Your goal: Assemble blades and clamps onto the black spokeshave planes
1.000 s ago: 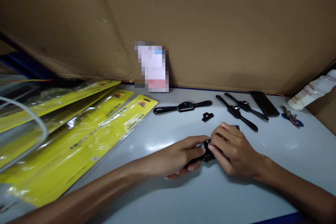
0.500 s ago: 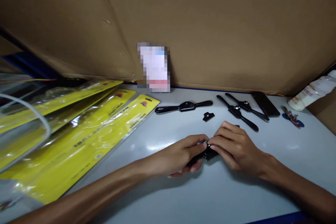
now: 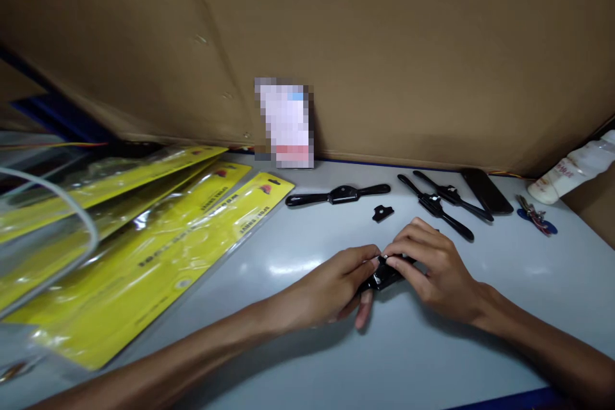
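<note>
Above the front middle of the table, a black spokeshave (image 3: 380, 277) is held between both hands and partly hidden by them. My left hand (image 3: 348, 282) is closed around its left side, thumb near the middle of the body. My right hand (image 3: 425, 262) is pinched at the body's middle, by a small bright part too small to name for sure. Just behind the hands lies a small black cap plate (image 3: 383, 213) with a notch. Farther back rests another black spokeshave (image 3: 343, 194), and two more spokeshaves (image 3: 432, 205) lie side by side on the right.
Yellow cards in clear plastic packaging (image 3: 192, 243) cover the left of the table, with a pale cable (image 3: 89, 224) over them. A blurred-out upright panel (image 3: 291, 125) leans on the cardboard wall (image 3: 408, 45). A dark phone (image 3: 487, 191), keys (image 3: 535, 214) and a bottle (image 3: 571, 166) are at right.
My left fingers have shifted under the spokeshave, one fingertip now pointing down toward the table. The spokeshave has turned slightly in my hands. My right hand keeps its pinch at the middle.
</note>
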A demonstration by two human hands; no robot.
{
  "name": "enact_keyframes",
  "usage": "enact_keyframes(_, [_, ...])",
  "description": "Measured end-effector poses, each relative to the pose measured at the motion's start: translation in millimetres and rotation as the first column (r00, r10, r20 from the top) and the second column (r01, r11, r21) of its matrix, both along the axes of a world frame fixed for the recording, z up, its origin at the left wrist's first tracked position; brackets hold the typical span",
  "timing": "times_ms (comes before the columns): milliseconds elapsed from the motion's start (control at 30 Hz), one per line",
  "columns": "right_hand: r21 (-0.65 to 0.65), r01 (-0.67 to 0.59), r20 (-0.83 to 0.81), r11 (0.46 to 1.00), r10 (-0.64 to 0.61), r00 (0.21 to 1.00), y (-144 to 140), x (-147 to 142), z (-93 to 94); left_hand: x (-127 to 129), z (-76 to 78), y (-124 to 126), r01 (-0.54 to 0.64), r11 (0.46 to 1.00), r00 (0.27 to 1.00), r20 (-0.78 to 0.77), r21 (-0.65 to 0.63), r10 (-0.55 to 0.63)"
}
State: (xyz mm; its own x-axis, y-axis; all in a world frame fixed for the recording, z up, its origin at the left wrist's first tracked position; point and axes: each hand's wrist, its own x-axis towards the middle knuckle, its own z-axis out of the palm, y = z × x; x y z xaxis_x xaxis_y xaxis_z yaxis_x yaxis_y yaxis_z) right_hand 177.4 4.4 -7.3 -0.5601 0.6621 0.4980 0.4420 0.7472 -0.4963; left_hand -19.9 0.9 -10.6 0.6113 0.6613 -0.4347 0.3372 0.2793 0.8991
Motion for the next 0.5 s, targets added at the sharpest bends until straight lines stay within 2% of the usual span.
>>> enact_keyframes(167, [-0.032,-0.034,0.014,0.999,0.034,0.999,-2.3,-1.6,2.7,0.9,-2.2,-4.0,0.002,0.994,0.999,0.041,0.113,-0.007])
enact_keyframes(367, [0.088,-0.020,0.101,0.996,0.011,0.995,-4.3,-1.9,2.4,-0.5,-0.9,-5.8,0.032,0.975,0.999,0.006,0.220,-0.034])
enact_keyframes(500, [0.085,0.013,0.104,0.996,-0.022,0.994,-7.8,-5.4,-0.2,-1.1,-0.5,-5.8,0.068,0.963,0.998,-0.011,0.260,-0.068])
